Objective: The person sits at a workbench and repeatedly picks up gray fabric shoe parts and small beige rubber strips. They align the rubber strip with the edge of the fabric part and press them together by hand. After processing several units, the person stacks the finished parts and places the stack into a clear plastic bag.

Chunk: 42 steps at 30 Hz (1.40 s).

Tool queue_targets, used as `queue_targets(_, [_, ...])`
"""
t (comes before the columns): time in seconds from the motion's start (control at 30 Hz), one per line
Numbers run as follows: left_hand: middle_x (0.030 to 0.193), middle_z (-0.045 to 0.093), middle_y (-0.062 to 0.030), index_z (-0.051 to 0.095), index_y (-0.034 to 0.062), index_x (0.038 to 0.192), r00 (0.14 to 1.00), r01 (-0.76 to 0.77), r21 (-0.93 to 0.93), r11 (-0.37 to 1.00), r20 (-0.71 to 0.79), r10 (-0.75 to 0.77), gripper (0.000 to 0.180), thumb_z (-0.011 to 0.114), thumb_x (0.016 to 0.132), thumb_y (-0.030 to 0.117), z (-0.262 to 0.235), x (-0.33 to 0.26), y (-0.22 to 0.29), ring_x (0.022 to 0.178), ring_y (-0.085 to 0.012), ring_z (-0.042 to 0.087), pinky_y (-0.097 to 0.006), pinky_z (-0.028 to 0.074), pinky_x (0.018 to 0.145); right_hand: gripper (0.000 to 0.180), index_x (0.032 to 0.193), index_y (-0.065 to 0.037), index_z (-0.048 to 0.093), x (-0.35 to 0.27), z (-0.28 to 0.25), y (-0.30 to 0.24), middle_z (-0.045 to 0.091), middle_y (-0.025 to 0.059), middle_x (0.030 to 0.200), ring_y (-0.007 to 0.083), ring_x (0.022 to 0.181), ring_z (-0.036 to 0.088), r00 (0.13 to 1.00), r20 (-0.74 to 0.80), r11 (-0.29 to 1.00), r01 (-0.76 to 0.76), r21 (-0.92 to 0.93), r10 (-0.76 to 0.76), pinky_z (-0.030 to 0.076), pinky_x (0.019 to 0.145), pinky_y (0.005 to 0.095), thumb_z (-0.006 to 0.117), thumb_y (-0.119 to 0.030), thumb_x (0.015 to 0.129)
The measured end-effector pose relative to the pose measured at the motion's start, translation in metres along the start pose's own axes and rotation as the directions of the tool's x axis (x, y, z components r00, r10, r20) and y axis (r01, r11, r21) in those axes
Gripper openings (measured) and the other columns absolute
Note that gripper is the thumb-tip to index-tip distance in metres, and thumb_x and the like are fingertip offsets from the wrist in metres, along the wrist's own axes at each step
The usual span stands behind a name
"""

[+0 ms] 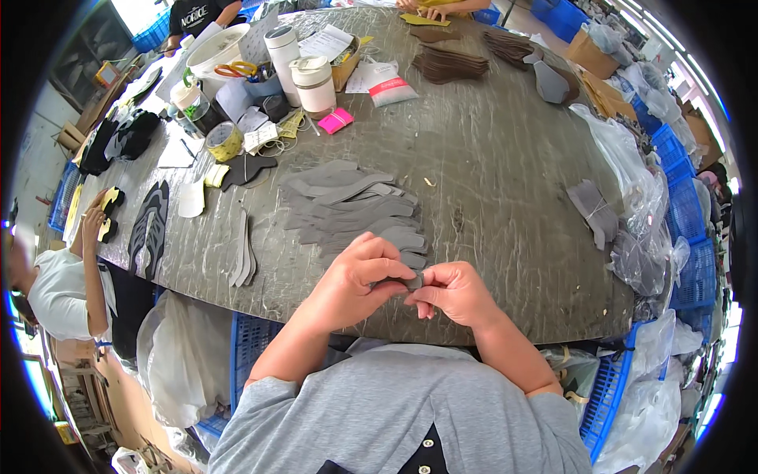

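head; grey piece (416, 281), only a small part showing; both hands (349, 286) pinching it

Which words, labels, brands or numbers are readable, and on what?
Not copying wording; print stands on:
Dark shirt, upper left: large pale lettering.
White-and-pink packet: small lettering, blurred.
Paper sheet beside the tall white bottle: too small to read.
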<state>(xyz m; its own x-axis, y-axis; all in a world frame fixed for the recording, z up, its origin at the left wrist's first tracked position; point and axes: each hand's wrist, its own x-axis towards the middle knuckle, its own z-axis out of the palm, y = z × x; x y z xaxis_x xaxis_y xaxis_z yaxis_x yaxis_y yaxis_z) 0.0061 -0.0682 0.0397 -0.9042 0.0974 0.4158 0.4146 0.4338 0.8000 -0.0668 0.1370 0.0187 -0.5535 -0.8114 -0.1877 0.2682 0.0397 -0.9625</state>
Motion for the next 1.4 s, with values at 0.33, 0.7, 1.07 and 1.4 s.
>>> queue_targets(0.33, [0.088, 0.06, -0.0055, 0.063, 0.0052, 0.079, 0.977, -0.127, -0.019, 0.992, 0.172, 0.128, 0.021, 0.078, 0.068, -0.004, 0.02, 0.02, 0.007, 0.09, -0.0249, 0.057, -0.037, 0.048, 0.075, 0.012, 0.089, 0.0, 0.061, -0.027, -0.01, 0.01, 0.068, 0.0097, 0.077, 0.011, 0.059, 0.061, 0.996, -0.071, 0.998, -0.054, 0.045, 0.057, 0.048, 0.053, 0.0236, 0.056, -0.008, 0.096])
queue_targets(0.7, [0.087, 0.055, -0.0059, 0.051, 0.0087, 0.09, 0.962, -0.135, -0.922, 0.362, -0.209, -0.174, 0.015, 0.064, 0.095, 0.013, 0.001, 0.018, -0.022, 0.08, -0.0206, 0.057, -0.04, 0.049, 0.08, 0.016, 0.087, 0.0, 0.055, -0.102, -0.084, 0.09, 0.063, 0.0109, 0.076, 0.0152, 0.055, 0.061, 0.553, -0.825, 0.983, 0.046, 0.176, 0.122, 0.05, 0.048, 0.0281, 0.052, -0.012, 0.098])
queue_targets(1.07, [0.091, 0.066, -0.0081, 0.057, 0.0025, 0.114, 0.928, 0.201, -0.186, 0.962, 0.35, -0.127, 0.032, 0.063, 0.084, -0.008, 0.072, 0.031, 0.01, 0.08, -0.0193, 0.065, -0.03, 0.053, 0.071, 0.015, 0.103, 0.002, 0.057, -0.141, -0.08, 0.057, 0.065, 0.0079, 0.081, 0.0125, 0.066, 0.064, 0.596, -0.796, 0.93, -0.343, -0.134, 0.105, 0.053, 0.057, 0.0249, 0.063, -0.008, 0.094])
queue_targets(1.4, [0.094, 0.07, -0.0107, 0.056, 0.0008, 0.119, 0.902, 0.25, -0.131, 0.959, 0.392, -0.182, 0.039, 0.071, 0.083, 0.0, 0.12, 0.04, 0.032, 0.08, -0.021, 0.067, -0.033, 0.054, 0.069, 0.005, 0.09, -0.002, 0.063, -0.12, -0.067, 0.03, 0.063, 0.0013, 0.073, 0.0067, 0.064, 0.06, 0.747, -0.657, 0.994, 0.049, -0.097, -0.101, 0.049, 0.058, 0.0218, 0.066, -0.006, 0.093])
